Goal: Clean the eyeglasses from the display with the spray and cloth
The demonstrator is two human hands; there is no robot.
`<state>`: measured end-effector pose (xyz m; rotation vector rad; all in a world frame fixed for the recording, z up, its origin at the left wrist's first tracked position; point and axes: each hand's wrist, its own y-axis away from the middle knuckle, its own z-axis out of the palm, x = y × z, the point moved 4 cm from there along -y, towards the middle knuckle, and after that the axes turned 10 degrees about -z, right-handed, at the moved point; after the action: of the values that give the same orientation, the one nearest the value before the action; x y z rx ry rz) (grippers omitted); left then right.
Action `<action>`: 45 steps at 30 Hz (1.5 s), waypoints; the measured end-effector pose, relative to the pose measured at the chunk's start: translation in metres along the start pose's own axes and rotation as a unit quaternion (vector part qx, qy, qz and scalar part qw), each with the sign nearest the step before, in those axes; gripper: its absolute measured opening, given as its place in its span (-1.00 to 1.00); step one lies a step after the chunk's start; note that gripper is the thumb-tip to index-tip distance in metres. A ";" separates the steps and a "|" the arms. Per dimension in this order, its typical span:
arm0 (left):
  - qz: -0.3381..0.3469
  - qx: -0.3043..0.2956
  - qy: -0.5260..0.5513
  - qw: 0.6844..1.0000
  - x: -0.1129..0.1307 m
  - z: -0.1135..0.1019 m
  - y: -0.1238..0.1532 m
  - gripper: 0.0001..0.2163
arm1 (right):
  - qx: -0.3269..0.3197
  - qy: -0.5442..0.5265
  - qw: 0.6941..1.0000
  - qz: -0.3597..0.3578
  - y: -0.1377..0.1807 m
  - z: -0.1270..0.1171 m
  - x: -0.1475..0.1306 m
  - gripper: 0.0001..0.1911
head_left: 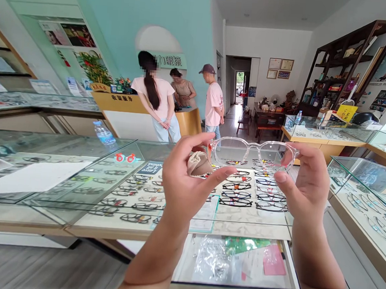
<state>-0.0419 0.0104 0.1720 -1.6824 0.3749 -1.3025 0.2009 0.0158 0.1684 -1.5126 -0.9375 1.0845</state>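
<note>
I hold a pair of clear-framed glasses [253, 151] up in front of me with both hands. My left hand [186, 179] pinches the left end of the frame and also has a small beige cloth [198, 164] tucked in its fingers. My right hand [305, 182] grips the right end of the frame between thumb and fingers. The glasses hang above a glass display counter [140, 220] filled with rows of dark spectacle frames [239, 195].
Glass showcases run left [27, 162] and right [366, 193] of me. A water bottle [103, 133] stands on the left counter. Three people stand at a yellow reception desk [122, 105] further back. A dark wooden shelf [346, 63] and table stand at the right rear.
</note>
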 end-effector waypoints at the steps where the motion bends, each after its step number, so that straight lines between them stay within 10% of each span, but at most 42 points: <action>1: -0.019 -0.002 0.008 1.000 -0.002 0.000 0.000 -0.46 | 0.009 -0.002 1.000 0.002 0.000 0.000 0.001 -0.60; 15: -0.106 0.007 0.048 0.993 0.000 0.005 -0.001 -0.60 | 0.069 -0.013 0.998 0.000 0.000 0.005 0.001 -0.62; 37: 0.040 0.052 -0.003 0.998 -0.002 0.002 0.002 -0.64 | 0.026 0.020 0.989 0.142 0.004 0.007 0.013 -0.62; 45: -0.079 0.014 0.019 0.997 -0.004 0.002 -0.002 -0.66 | 0.036 0.032 0.991 0.123 0.004 0.005 0.008 -0.64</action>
<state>-0.0425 0.0157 0.1714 -1.6924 0.2480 -1.4514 0.1983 0.0243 0.1626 -1.6227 -0.6721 1.2237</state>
